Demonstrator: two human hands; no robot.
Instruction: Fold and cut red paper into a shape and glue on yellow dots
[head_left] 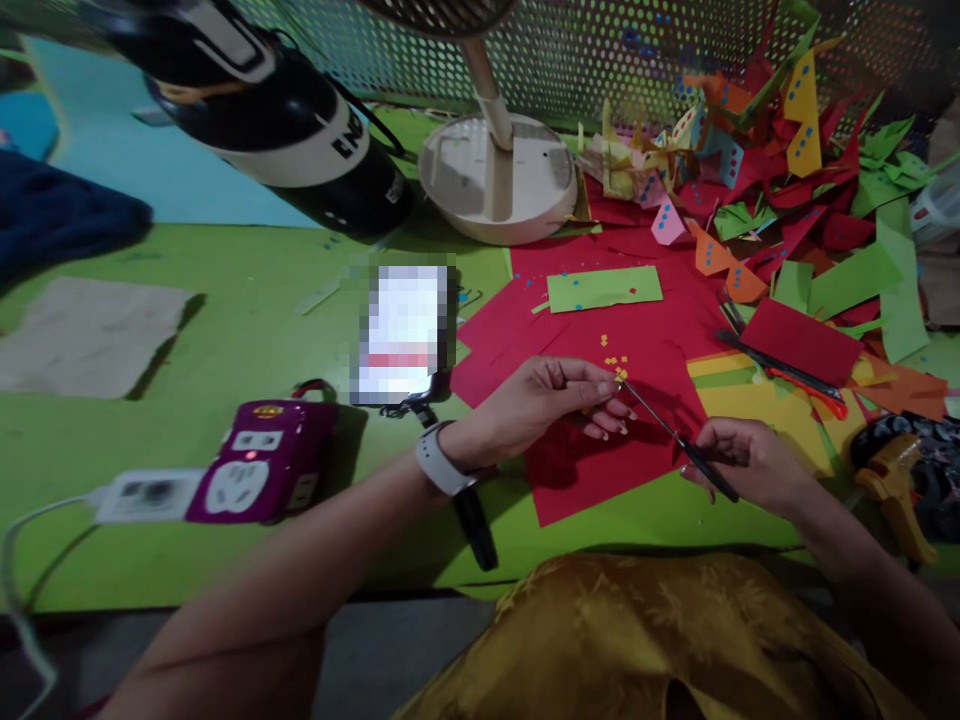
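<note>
My left hand hovers over a red paper sheet and pinches a tiny yellow paper scrap between thumb and forefinger. My right hand is closed on the black handles of a pair of scissors, whose blades point up-left to the scrap at my left fingertips. Several small yellow paper bits lie on the red sheet just beyond the fingers. A white watch is on my left wrist.
A green paper strip with dots lies farther back. A heap of cut coloured paper fills the back right. A fan base, a phone, a purple power strip, a glue gun and orange-handled scissors stand around.
</note>
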